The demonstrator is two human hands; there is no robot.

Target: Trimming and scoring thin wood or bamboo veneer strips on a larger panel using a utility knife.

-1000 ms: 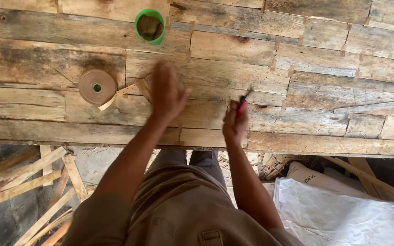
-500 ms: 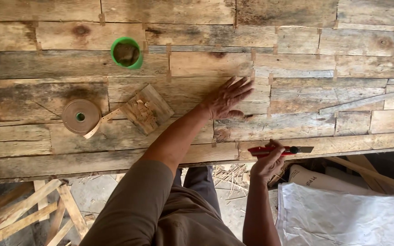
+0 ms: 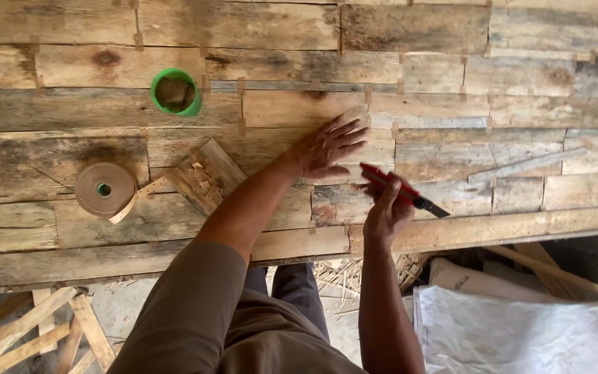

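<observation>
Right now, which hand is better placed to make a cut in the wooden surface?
Probably the right hand: it already grips the red utility knife, blade pointing along the planks. The left hand lies flat, fingers spread on the wood, holding nothing, better suited to steadying.

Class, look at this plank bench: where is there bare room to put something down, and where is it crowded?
Bare planks run right of the red knife and along the far edge. It is crowded at left: green ring, tape roll, small wood piece, and both hands mid-bench.

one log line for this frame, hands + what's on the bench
left hand: flat on plank table | right hand: holds red utility knife, blade out | nearby: tape roll, green ring, wood offcut
</observation>
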